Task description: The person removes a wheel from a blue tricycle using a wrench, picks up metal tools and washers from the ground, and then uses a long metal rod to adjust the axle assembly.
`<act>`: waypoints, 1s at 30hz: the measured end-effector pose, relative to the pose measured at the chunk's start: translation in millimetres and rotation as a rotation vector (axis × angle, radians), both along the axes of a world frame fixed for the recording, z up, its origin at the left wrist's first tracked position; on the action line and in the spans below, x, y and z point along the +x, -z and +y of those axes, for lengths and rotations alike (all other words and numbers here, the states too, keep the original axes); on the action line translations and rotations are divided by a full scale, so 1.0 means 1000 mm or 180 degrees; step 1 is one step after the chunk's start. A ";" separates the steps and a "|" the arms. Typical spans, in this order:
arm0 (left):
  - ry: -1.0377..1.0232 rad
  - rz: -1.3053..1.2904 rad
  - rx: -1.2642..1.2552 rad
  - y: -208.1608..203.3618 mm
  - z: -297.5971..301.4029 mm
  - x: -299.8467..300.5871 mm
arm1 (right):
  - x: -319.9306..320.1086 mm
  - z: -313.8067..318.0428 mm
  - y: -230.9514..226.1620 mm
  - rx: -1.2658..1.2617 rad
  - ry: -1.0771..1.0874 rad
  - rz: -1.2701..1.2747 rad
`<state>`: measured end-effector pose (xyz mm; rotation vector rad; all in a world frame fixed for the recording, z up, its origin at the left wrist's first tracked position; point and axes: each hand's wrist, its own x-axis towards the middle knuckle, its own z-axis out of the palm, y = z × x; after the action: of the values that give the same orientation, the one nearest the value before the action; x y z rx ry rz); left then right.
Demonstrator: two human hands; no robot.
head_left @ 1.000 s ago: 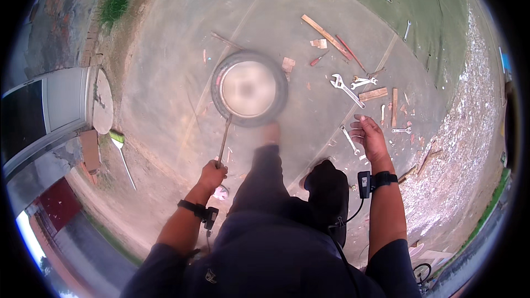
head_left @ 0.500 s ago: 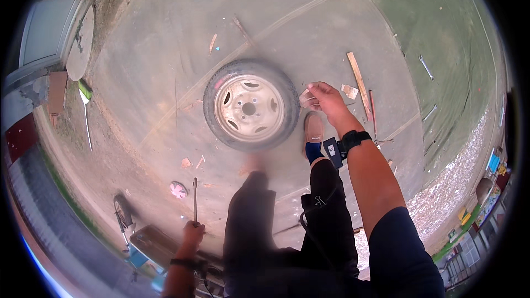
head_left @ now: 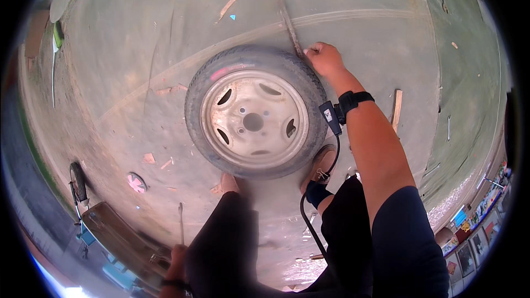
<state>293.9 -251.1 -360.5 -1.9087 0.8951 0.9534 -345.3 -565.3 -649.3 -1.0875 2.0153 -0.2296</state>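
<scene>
A tyre on a cream steel wheel (head_left: 253,121) lies flat on the ground in front of my feet. Just beyond its upper right edge, my right hand (head_left: 327,59) has its fingers closed at the near end of a long rusty bar (head_left: 289,25), which points away from me. The bar looks blurred, and part of the grip is hidden by the fingers. Low at the left, partly cut off by my leg, my left hand (head_left: 178,255) is wrapped round a thin metal rod (head_left: 181,222) that points forward. A strapped device with a cable sits on my right wrist.
My shoes (head_left: 323,163) stand close to the tyre's near side. A pink and white disc (head_left: 136,182) lies at the left, near a cart (head_left: 118,237). Wood strips (head_left: 397,109) and spanners (head_left: 448,128) lie to the right. A green-headed broom (head_left: 57,36) is at the far left.
My view has moved closer over the tyre. My right hand has gone from the tyre's right side to the end of the rusty bar. My left hand still holds the rod.
</scene>
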 end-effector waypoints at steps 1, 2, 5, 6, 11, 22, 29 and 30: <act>-0.0071 -0.0062 0.0129 0.000 -0.008 -0.011 | 0.001 -0.007 0.008 0.0103 -0.0126 0.0101; -0.0151 -0.0158 0.0080 -0.007 -0.004 -0.019 | 0.006 -0.022 0.012 0.0185 -0.0300 0.0142; -0.0146 -0.0283 -0.0037 -0.013 0.003 -0.024 | 0.018 -0.040 0.013 0.0503 -0.0716 0.0519; -0.0127 -0.0308 -0.0039 -0.014 0.004 -0.025 | 0.017 -0.043 0.017 0.0577 -0.0841 0.0670; -0.0110 -0.0402 -0.0041 -0.013 0.006 -0.026 | 0.023 -0.053 0.019 0.0638 -0.1302 0.0981; 0.0153 -0.0316 -0.0397 -0.038 0.035 -0.016 | -0.016 -0.022 -0.060 0.0057 -0.0684 0.1512; -0.1651 0.0046 -0.0289 -0.086 0.050 -0.002 | -0.118 -0.022 -0.259 -0.1370 0.0379 0.1638; -0.1847 0.0120 -0.0478 -0.092 0.054 -0.006 | -0.117 -0.026 -0.298 -0.1630 0.0323 0.1458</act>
<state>288.1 -196.8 -268.8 -2.3456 0.4382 1.2851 -462.6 -590.9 -351.5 -1.4520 2.5016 -0.6234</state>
